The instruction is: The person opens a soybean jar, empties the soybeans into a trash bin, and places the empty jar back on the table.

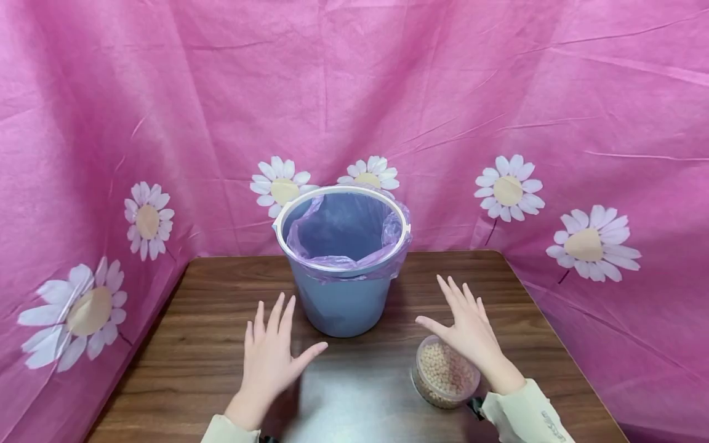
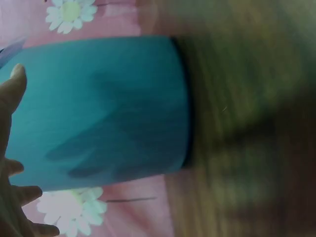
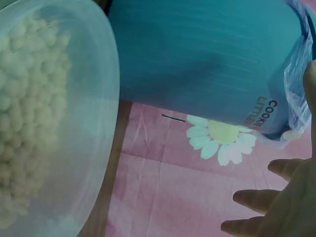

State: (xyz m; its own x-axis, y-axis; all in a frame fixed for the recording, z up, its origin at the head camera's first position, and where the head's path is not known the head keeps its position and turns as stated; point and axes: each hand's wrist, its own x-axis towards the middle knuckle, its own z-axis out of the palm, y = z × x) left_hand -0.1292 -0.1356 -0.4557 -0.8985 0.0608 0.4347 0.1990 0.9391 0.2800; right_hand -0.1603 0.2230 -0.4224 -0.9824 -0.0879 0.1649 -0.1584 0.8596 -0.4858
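In the head view a blue bucket-shaped bin (image 1: pixel 340 304) stands upright at the middle back of the table. A thin purple plastic bag (image 1: pixel 396 261) lines it, folded over the edge under a white ring (image 1: pixel 281 229). My left hand (image 1: pixel 269 357) hovers in front of the bin's left side, fingers spread, holding nothing. To the right, my right hand (image 1: pixel 471 329) is likewise spread and holds nothing. Partly beneath it sits a round clear tub (image 1: pixel 445 372) of small pale beige balls or beans. The right wrist view shows the tub's clear rim (image 3: pixel 111 74) close up.
A brown wood-grain table (image 1: pixel 216 307) carries the bin and the tub. Pink cloth (image 1: pixel 432 92) printed with white daisies hangs behind and along both sides, close to the table's edges.
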